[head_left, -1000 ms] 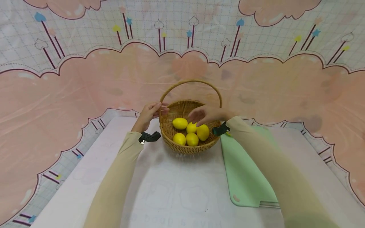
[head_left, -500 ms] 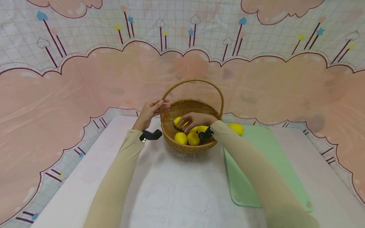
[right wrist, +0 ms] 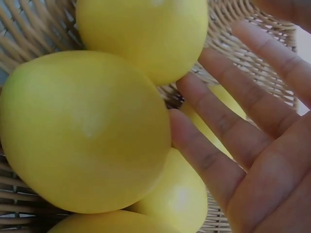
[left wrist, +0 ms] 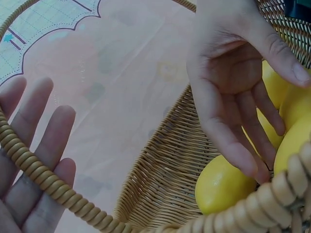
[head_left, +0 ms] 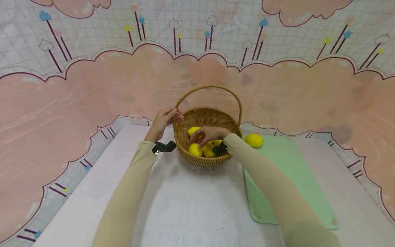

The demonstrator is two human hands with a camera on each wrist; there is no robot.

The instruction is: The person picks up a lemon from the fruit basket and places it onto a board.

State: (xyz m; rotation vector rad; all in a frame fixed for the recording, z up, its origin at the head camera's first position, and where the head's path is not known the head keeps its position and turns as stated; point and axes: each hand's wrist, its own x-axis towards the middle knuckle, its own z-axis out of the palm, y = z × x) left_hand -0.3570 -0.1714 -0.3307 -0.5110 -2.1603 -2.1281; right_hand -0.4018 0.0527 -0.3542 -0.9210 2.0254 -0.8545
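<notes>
A brown wicker basket with a tall arched handle holds several yellow lemons. At the handle's left side is my left hand, its thumb in front and its fingers behind, holding it. My right hand is inside the basket, over the lemons and partly hiding them. In the right wrist view, its spread fingers reach beside a large lemon, gripping nothing. The left wrist view shows those fingers pointing down, close to a lemon by the basket wall.
A green cutting board lies right of the basket, under my right forearm. One more lemon sits at its far left corner. A patterned cloth backdrop rises behind the white table.
My right hand has moved left and lower among the lemons in the basket. The lemon on the board has come into full view. My left hand stays at the handle.
</notes>
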